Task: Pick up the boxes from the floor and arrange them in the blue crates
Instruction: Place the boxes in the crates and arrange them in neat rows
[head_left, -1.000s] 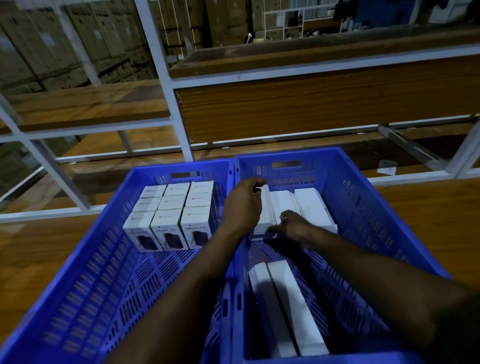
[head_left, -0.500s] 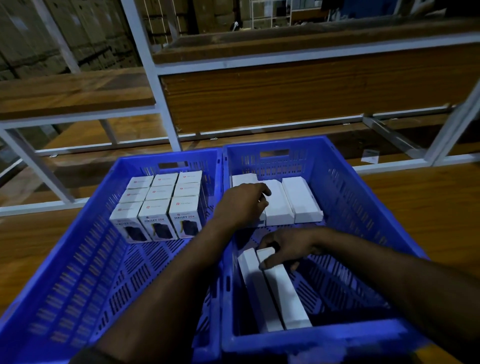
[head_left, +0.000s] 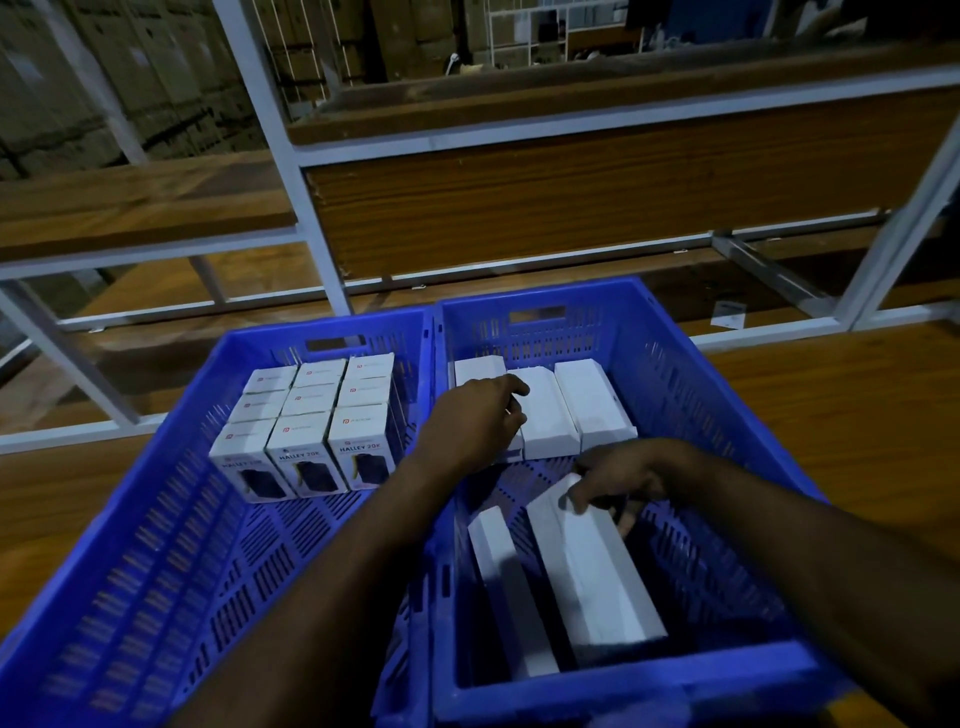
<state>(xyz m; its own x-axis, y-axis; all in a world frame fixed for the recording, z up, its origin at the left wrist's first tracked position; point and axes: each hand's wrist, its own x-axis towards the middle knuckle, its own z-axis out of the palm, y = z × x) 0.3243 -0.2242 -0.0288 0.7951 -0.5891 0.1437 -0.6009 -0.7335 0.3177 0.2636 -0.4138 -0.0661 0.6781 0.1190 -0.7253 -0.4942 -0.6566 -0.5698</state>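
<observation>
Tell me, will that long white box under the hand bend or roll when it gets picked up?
The long white box probably stays stiff: its edges look straight and sharp. Flat sides mean it likely won't roll. Gripped at one end by the right hand, it may tip.

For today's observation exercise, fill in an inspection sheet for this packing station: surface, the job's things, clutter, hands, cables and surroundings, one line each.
Surface: wooden shelf board carrying both crates.
Job's things: left blue crate holds nine printed boxes standing in a three-by-three block at the far end; right blue crate holds three white boxes in a far row and two long white boxes nearer.
Clutter: small white label on the shelf behind.
Hands: left hand rests on the far row; right hand grips the end of the tilted long box.
Cables: nothing seen.
Surroundings: white metal rack frame, stacked cartons beyond.
</observation>
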